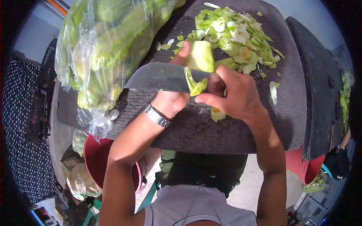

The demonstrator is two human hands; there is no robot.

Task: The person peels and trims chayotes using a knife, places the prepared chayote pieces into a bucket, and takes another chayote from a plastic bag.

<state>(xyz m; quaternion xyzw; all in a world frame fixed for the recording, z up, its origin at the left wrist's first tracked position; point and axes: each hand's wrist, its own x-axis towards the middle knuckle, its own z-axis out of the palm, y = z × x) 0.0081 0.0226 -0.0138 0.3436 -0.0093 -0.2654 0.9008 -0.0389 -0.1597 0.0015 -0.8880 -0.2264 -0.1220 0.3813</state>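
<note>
My right hand (239, 92) is closed on the handle of a wide-bladed knife (154, 75), which points left above the table. A curled strip of green peel (196, 88) clings to the blade near the handle. Behind the blade, my left hand (175, 100), with a metal watch at the wrist, grips a partly peeled pale green fruit (200, 56). Its thumb shows beside the fruit; the blade covers much of the hand. Beyond the fruit, peelings and slices (241, 41) lie heaped. One cut piece (218, 114) rests below my right hand.
A clear plastic bag (113, 49) full of green fruit lies at the left on the dark woven-textured table (188, 137). Red tubs stand on the floor at the left (94, 154) and right (296, 165). A dark chair back (316, 86) borders the table's right side.
</note>
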